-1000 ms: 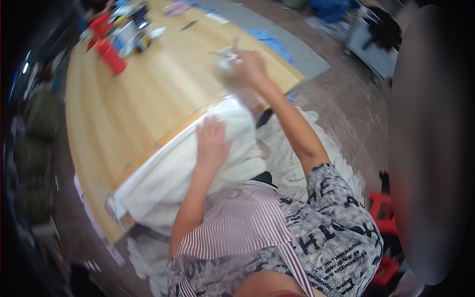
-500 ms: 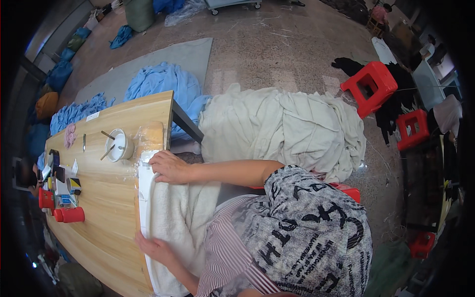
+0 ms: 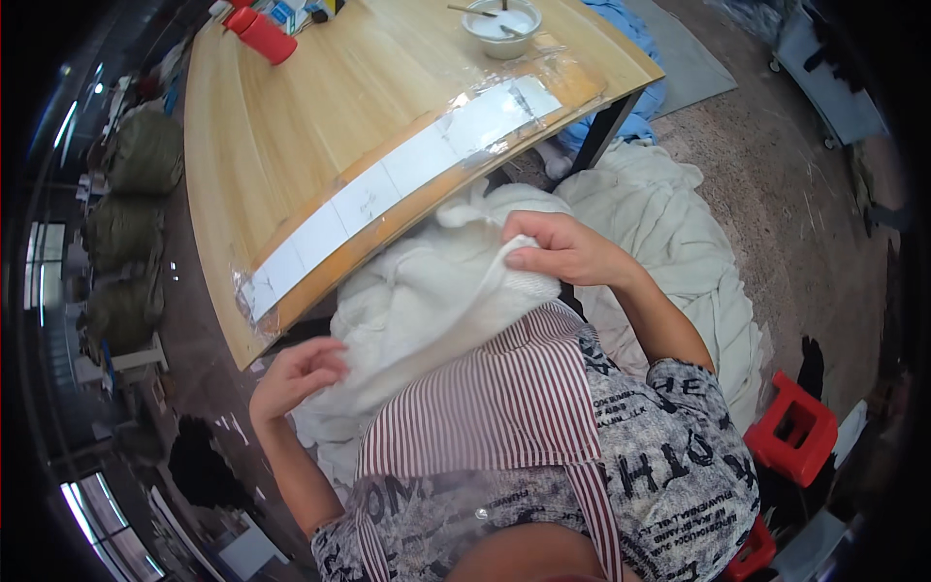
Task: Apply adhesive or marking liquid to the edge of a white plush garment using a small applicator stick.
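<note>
White knitted cloth (image 3: 417, 301) lies bunched over my lap, just in front of the table's near edge. My right hand (image 3: 562, 250) pinches its upper edge between thumb and fingers and holds a fold raised. By the cloth's left side is my left hand (image 3: 301, 376), its fingers loosely bent and apart, with nothing seen between them. Along the table edge runs a long white strip (image 3: 364, 204) with cross lines, under clear film on a brown board (image 3: 417, 218). No cloth covers the strip.
On the wooden table (image 3: 320, 126) are a white bowl (image 3: 477, 37) with sticks in it and a red bottle (image 3: 262, 37). A large pale cloth heap (image 3: 679, 242) sits on the floor to the right, beyond it a red stool (image 3: 793, 427). Dark sacks (image 3: 126, 238) line the left.
The view has turned, bringing the table ahead of me. Both hands have come off the table edge to my lap, and the white cloth has left the strip.
</note>
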A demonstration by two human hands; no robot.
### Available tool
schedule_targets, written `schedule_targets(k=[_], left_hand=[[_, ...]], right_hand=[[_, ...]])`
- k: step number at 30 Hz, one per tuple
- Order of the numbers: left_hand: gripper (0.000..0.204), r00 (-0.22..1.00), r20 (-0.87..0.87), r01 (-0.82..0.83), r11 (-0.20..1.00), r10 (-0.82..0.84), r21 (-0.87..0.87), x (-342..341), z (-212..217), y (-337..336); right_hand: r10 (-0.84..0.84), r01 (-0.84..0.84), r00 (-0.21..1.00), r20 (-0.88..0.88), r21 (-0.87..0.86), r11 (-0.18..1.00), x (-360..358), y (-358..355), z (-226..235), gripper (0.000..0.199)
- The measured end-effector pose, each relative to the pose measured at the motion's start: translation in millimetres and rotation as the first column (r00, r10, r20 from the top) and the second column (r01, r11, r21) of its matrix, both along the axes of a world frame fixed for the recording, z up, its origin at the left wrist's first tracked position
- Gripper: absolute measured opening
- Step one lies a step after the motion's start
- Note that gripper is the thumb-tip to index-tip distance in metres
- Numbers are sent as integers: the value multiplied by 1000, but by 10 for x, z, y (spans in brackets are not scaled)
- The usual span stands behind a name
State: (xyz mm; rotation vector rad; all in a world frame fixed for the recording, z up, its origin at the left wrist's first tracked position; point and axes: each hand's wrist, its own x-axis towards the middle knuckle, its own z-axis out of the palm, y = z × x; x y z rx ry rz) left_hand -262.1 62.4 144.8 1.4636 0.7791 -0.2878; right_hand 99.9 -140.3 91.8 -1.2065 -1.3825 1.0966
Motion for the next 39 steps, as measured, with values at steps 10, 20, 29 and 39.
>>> schedule_targets(k=[10, 20, 29, 39], left_hand=[[32, 926, 153, 90, 596, -344, 798, 2245, -1183, 151], [43, 738, 183, 412, 649, -649, 640, 2660, -1621, 186], [27, 789, 579, -42, 924, -203, 381, 2453, -579, -12], [13, 851, 361, 99, 790, -383, 606, 2207, 302, 51]], right_hand=[[-84, 93, 945, -316, 15, 996, 426, -833, 382, 18], [-174, 169, 899, -403, -48, 985, 477, -942, 127, 22], [-316, 317, 945, -89, 499, 806, 134, 64, 81, 24], [-107, 186, 974, -201, 430, 883, -57, 299, 601, 15]])
